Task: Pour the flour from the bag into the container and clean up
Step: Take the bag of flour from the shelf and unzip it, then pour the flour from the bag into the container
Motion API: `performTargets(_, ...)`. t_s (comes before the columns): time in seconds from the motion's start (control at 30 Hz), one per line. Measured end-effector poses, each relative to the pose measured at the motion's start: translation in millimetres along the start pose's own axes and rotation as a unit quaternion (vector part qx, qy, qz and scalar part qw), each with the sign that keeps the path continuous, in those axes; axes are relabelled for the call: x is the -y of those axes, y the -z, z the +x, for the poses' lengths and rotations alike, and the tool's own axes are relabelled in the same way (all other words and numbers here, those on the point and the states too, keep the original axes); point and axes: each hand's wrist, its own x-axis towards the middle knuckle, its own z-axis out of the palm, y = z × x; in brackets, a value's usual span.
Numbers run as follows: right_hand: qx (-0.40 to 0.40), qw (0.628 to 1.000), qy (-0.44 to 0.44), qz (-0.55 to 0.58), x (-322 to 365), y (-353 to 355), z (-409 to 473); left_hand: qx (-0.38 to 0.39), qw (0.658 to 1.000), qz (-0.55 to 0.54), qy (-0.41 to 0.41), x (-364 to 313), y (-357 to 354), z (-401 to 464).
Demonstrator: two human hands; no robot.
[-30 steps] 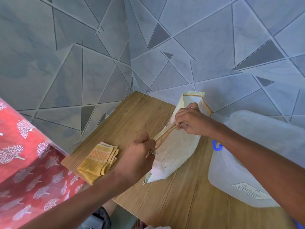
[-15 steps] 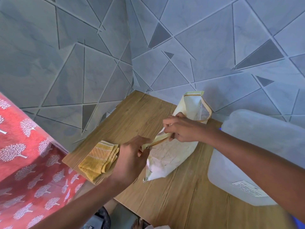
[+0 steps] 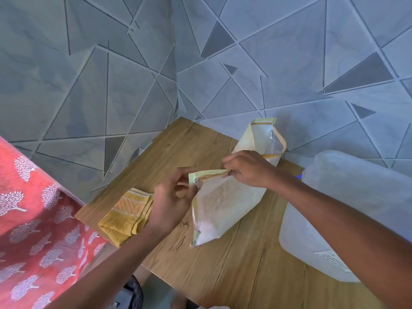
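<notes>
Now opening the flour bag (image 3: 225, 206), which lies mid-table at 12 o'clock from me, container (image 3: 347, 204) at its 3 o'clock. My right hand (image 3: 247, 169) pinches the top strip; my left hand (image 3: 171, 204) grips the corner by the zip. Best: pull slowly, mouth up, so nothing spills.

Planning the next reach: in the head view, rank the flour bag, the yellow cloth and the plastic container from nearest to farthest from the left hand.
1. Flour bag: the left hand is at its folded top corner, on the hand's right.
2. Yellow cloth: just left of the hand, partly under it in this view.
3. Plastic container: far right, beyond the bag.
</notes>
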Motion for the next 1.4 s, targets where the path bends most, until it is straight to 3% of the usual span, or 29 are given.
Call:
performTargets(0.13, -0.04, 0.999, -0.015, 0.006, -1.2, 16.0, 13.6, 0.154, 0.98, -0.022, 0.121, 46.1, 10.0, 14.0)
performTargets(0.3, -0.12, 0.991, 0.005, 0.064, -20.0, 40.2, 31.8, 0.198, 0.966, 0.003, 0.166, 101.7, 17.7, 1.3)
performTargets(0.37, -0.175, 0.981, -0.008, 0.078, -27.9, 56.1, 36.6, 0.177, 0.968, -0.069, 0.163, 102.2, 18.4, 2.3)
performTargets(0.53, -0.282, 0.955, -0.03, 0.091, -23.4, 93.2, 47.0, 0.033, 0.959, -0.229, 0.163, 83.2, 28.2, 29.7)
performTargets(0.67, -0.37, 0.923, -0.036, 0.097, -8.5, 126.7, 61.5, -0.047, 0.904, -0.39, 0.169, 73.5, 42.7, 67.4)
performTargets(0.77, -0.423, 0.898, -0.057, 0.11, -0.9, 151.8, 67.3, -0.06, 0.863, -0.479, 0.148, 58.9, 48.3, 89.2)
performTargets(0.93, -0.469, 0.876, -0.071, 0.085, 23.2, 190.5, 64.5, -0.101, 0.865, -0.48, 0.107, 17.3, 56.7, 135.8)
performTargets(1.17, -0.52, 0.824, -0.19, 0.12, 27.4, 228.0, 28.0, -0.159, 0.854, -0.488, 0.083, -58.7, 52.6, 192.4)
performTargets(1.3, -0.514, 0.823, -0.21, 0.118, 36.4, 239.8, 2.4, -0.198, 0.827, -0.516, 0.103, -97.0, 36.5, 209.4)
performTargets(1.4, -0.502, 0.82, -0.246, 0.12, 34.2, 248.8, -18.2, -0.203, 0.838, -0.499, 0.087, -115.1, 24.4, 214.3)
